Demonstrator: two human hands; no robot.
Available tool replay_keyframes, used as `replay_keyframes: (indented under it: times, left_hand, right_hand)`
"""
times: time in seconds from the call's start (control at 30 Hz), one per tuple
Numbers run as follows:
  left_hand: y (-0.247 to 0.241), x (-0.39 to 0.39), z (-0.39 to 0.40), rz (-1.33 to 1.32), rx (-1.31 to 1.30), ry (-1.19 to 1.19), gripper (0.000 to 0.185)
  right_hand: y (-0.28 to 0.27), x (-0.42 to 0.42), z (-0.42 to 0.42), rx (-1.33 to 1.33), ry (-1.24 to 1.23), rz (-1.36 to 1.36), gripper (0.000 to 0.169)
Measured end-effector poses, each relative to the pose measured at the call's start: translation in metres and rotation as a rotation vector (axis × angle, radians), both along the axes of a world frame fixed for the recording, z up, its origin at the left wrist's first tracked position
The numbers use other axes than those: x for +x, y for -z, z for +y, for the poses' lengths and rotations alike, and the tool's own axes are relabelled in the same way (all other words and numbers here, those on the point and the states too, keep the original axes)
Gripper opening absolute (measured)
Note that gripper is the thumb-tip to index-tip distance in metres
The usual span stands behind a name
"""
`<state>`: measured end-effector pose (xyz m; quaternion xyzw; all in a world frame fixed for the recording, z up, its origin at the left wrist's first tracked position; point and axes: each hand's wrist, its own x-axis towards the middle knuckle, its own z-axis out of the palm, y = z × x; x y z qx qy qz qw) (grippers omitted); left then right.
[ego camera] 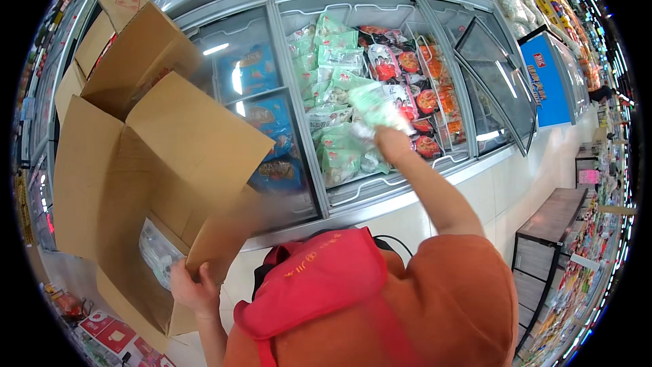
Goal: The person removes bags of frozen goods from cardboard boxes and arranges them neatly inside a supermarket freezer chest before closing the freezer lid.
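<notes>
My right hand (395, 145) reaches over the open section of a chest freezer (326, 203), gripping a pale green plastic food bag (377, 104) that is blurred. Beneath it lie rows of similar green bags (338, 69); beside them are red and black packets (382, 63). With my left hand (192, 285) I hold the near flap edge of an open cardboard box (168, 163) at my left. Inside that box, low down, sits a clear plastic bag (158, 252) with pale contents.
Another open carton (137, 46) stands behind the box. Glass lids (254, 112) cover blue bags on the freezer's left. A framed glass lid (496, 81) stands tilted at the right. A wooden-topped shelf unit (552, 214) and a blue freezer (550, 79) stand farther right.
</notes>
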<state>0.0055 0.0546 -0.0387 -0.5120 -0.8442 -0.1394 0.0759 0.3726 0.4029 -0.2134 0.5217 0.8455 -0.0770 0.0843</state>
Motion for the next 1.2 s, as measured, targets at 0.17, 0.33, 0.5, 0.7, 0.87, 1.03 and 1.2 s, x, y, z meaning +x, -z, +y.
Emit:
replay_keyframes:
  times: [0.17, 0.33, 0.5, 0.7, 0.87, 1.03, 1.2]
  left_hand:
    - [-0.003, 0.003, 0.000, 0.019, -0.021, -0.013, 0.035]
    - [0.001, 0.005, 0.000, 0.078, -0.031, -0.052, 0.034]
    - [0.000, 0.009, 0.001, 0.093, -0.032, -0.060, 0.034]
    - [0.006, 0.003, -0.003, 0.189, -0.001, -0.045, 0.037]
    - [0.007, 0.000, -0.010, 0.106, -0.072, -0.116, 0.039]
    - [0.005, 0.009, -0.003, 0.127, -0.044, -0.100, 0.038]
    - [0.003, 0.010, 0.002, 0.118, -0.037, -0.114, 0.034]
  right_hand:
    - [0.028, 0.000, -0.034, -0.132, 0.058, 0.193, 0.018]
    - [0.006, 0.036, -0.014, -0.118, 0.117, 0.212, 0.022]
    - [-0.030, 0.061, 0.043, -0.021, 0.344, 0.450, 0.028]
    - [-0.067, 0.009, 0.124, -0.144, 0.086, 0.401, 0.026]
    - [0.014, -0.049, 0.129, 0.125, -0.112, 0.248, 0.046]
    - [0.056, -0.085, 0.080, -0.200, -0.141, 0.089, 0.071]
    - [0.071, -0.099, 0.063, -0.227, -0.162, 0.019, 0.078]
